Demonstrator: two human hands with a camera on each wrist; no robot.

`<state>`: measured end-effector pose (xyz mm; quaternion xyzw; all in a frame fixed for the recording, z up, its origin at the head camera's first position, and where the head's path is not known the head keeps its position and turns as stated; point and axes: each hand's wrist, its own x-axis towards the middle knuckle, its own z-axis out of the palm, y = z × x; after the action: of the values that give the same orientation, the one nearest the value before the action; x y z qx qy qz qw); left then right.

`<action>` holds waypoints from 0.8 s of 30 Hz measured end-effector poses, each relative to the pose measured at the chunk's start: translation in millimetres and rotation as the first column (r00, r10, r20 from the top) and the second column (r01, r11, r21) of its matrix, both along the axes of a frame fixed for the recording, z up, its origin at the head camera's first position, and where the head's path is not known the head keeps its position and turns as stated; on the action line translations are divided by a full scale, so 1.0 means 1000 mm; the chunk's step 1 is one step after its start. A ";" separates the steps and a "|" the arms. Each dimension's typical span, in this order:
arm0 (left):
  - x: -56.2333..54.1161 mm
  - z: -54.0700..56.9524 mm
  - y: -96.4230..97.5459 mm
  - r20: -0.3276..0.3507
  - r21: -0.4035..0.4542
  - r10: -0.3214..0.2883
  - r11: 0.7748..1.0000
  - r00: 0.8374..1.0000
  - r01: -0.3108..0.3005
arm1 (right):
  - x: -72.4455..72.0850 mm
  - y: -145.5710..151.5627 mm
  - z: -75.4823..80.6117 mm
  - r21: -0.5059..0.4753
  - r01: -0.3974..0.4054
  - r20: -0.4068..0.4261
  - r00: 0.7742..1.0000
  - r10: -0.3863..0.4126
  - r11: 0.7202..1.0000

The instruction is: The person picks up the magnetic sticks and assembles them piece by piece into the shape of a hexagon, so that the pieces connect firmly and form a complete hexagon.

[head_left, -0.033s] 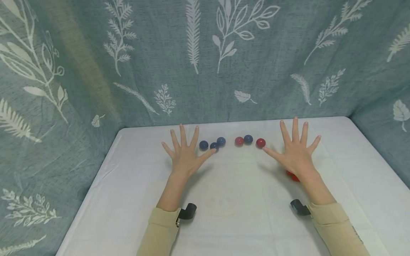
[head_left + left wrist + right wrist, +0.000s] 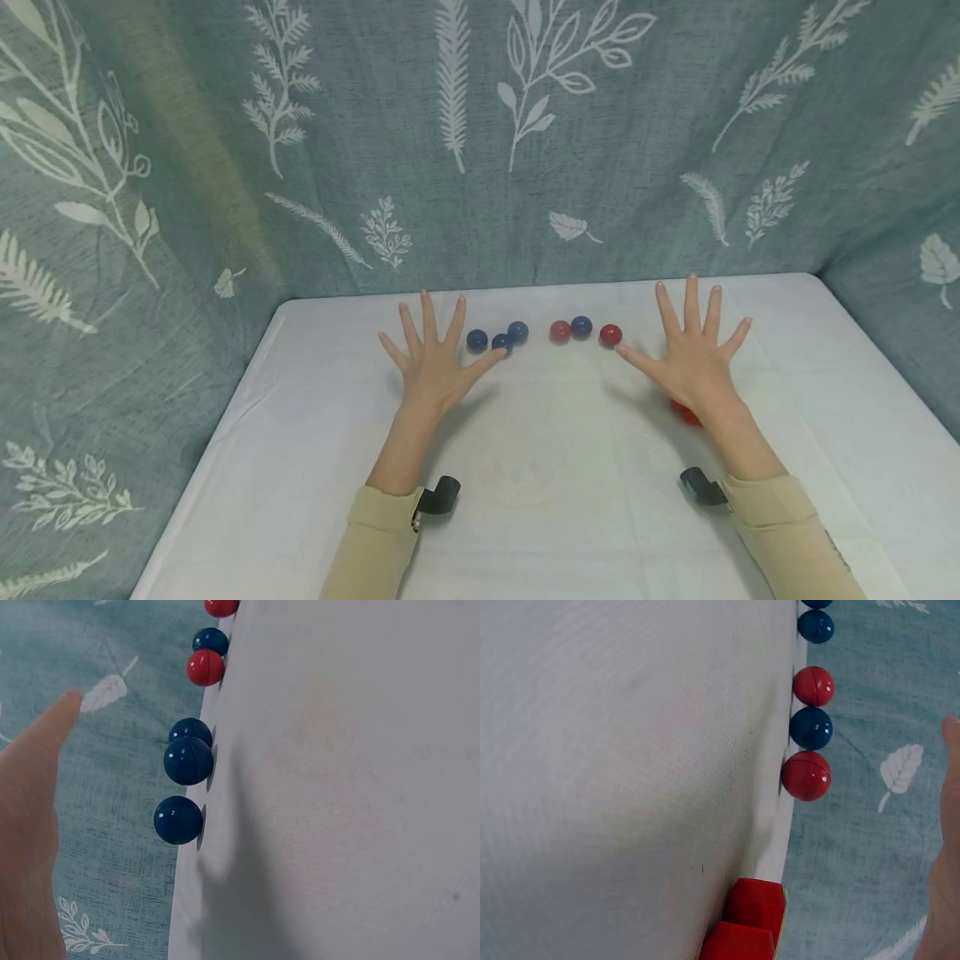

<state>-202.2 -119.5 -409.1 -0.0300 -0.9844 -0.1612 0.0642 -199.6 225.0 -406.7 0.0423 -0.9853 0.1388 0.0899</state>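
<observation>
My left hand (image 2: 433, 371) hovers over the left part of the white table with its fingers spread wide, holding nothing. Its thumb tip overlaps a blue ball (image 2: 500, 342) in the head view. Two more blue balls, one at the left (image 2: 477, 340) and one behind (image 2: 518, 332), sit beside it. My right hand (image 2: 697, 362), also spread and holding nothing, is over the right part. Near its thumb tip is a glossy red ball (image 2: 611, 335), with a blue ball (image 2: 581, 327) and another red ball (image 2: 560, 331) to its left. Two red faceted pieces (image 2: 755, 904) lie partly hidden below the right wrist.
A white cloth covers the table (image 2: 555, 467). Behind the balls, along the far edge, hangs a blue-green curtain (image 2: 480, 225) with white leaf prints, which also runs down both sides. Dark wrist cameras stick out inward from the left cuff (image 2: 386, 508) and right cuff (image 2: 768, 500).
</observation>
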 end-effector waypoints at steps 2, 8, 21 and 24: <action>0.000 0.000 0.000 -0.002 -0.001 -0.001 1.000 1.000 0.001 | 0.000 0.000 0.000 -0.002 0.001 0.000 1.000 -0.001 1.000; 0.001 -0.002 -0.002 -0.012 0.001 -0.004 1.000 1.000 0.004 | 0.001 0.000 0.000 -0.010 0.001 0.005 1.000 -0.001 1.000; 0.002 -0.003 -0.003 0.000 -0.014 -0.008 1.000 1.000 0.008 | 0.000 0.005 -0.001 -0.018 0.001 0.049 0.999 -0.001 1.000; 0.003 -0.001 -0.004 0.016 -0.007 -0.012 1.000 1.000 0.012 | -0.001 0.006 0.000 -0.012 0.004 0.052 0.999 -0.003 1.000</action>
<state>-199.6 -123.4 -409.7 -0.0348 -0.9853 -0.1582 0.0550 -200.2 230.9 -407.0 0.0364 -0.9865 0.1456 0.0650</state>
